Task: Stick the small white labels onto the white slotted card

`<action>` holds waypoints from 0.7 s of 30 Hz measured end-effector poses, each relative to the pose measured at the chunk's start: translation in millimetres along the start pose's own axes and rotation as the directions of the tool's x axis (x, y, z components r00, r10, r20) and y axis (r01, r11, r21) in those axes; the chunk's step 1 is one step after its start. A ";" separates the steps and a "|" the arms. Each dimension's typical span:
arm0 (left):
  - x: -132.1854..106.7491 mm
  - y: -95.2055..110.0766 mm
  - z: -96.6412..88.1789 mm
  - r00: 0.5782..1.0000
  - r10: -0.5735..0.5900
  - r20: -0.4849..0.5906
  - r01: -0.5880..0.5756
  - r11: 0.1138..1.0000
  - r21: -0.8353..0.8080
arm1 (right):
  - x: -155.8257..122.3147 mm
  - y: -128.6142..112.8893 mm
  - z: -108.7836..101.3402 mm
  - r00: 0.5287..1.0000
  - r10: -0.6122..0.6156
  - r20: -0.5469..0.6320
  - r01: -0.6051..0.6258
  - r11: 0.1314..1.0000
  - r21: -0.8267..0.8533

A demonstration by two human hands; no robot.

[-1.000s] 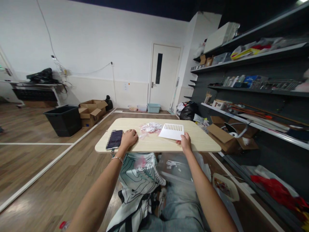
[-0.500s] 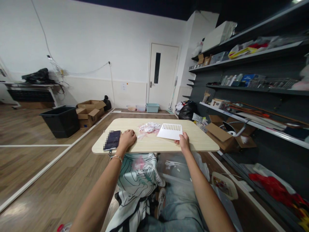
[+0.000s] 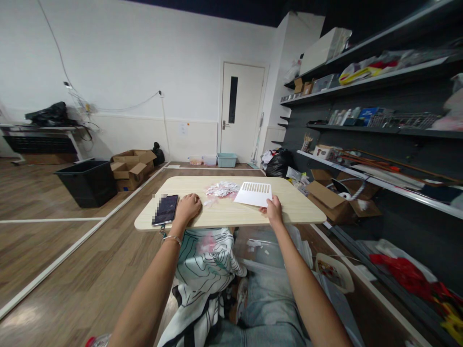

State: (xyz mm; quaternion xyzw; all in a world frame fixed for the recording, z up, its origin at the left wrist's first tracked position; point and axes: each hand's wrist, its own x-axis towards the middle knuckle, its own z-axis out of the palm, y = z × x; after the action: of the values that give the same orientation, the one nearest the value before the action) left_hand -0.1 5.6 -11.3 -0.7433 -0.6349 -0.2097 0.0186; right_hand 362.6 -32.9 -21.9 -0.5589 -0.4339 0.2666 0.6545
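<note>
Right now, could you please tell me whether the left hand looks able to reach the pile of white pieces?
Likely yes: the left hand rests on the tabletop near the pile, with nothing tall between them.

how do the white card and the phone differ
The card is white, while the phone has a dark screen.
The card has a row of slots near its far edge; the phone shows none.
The right hand grips the card, while the phone lies on the table beside the left hand.
Both are flat.
</note>
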 end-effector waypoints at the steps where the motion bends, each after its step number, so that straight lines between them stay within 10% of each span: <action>1: -0.3 0.0 -0.3 1.000 0.002 0.000 -0.002 1.000 -0.007 | -0.3 -1.0 -0.2 1.000 0.015 -0.015 -0.015 1.000 0.002; 21: -6.3 -1.3 -5.1 0.998 0.068 0.008 -0.067 0.997 -0.045 | -6.3 -7.3 -2.3 1.000 -0.010 -0.012 0.010 1.000 0.012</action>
State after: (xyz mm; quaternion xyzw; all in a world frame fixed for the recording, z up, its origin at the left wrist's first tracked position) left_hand -3.5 -1.5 -9.1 -0.7656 -0.6047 -0.2193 0.0060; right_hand 360.6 -41.0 -16.6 -0.5543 -0.4313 0.2625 0.6617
